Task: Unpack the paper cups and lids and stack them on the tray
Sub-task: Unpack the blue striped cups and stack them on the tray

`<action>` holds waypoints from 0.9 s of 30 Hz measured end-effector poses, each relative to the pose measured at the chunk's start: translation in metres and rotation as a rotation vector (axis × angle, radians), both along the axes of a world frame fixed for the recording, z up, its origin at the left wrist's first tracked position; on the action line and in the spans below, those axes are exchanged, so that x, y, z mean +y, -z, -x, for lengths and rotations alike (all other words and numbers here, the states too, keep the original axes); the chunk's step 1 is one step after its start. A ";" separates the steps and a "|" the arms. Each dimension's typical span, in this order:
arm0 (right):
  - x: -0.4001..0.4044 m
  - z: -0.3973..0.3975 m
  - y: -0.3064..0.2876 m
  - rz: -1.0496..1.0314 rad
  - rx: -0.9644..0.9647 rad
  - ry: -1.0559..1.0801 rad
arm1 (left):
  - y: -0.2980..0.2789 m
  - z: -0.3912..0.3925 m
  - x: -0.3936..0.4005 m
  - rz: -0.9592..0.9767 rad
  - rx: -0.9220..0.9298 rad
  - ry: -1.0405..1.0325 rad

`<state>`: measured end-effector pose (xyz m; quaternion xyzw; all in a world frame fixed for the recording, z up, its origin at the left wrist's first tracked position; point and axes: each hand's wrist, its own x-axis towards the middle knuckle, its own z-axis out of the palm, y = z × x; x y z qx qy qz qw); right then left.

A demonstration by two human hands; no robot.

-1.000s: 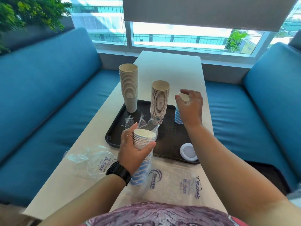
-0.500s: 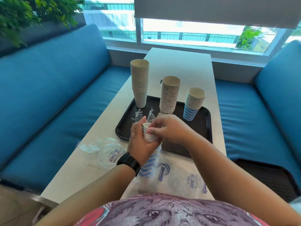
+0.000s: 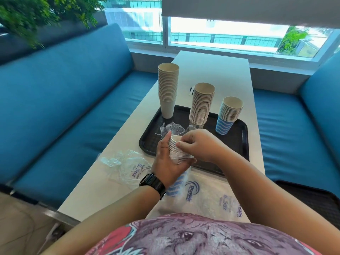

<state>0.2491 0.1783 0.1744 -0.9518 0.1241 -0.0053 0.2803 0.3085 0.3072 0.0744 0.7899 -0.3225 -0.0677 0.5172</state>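
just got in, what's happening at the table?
A person is unpacking paper cups. The left hand holds a sleeve of blue-striped cups still partly in its plastic wrap, and the right hand pinches the top cups at the rim. Three cup stacks already stand on the black tray: a tall plain stack, a middle stack and a short blue-striped stack. Empty plastic bags lie on the table.

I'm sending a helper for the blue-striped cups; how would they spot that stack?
Find the black tray on the white table. Three cup stacks stand along its far side; take the rightmost, shortest stack, the only one with a blue-and-white wavy-striped bottom cup.
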 end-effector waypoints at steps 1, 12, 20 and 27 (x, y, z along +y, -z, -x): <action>0.000 0.001 0.000 -0.004 -0.004 0.005 | 0.002 0.001 0.001 -0.005 0.008 0.004; -0.003 -0.001 0.003 0.001 -0.029 0.041 | 0.011 0.000 0.002 -0.046 0.036 0.023; -0.007 -0.003 0.000 -0.036 -0.085 0.084 | 0.011 -0.001 0.002 -0.016 0.039 0.016; -0.023 -0.004 -0.008 -0.038 -0.244 0.114 | 0.013 0.000 0.002 -0.003 0.052 0.021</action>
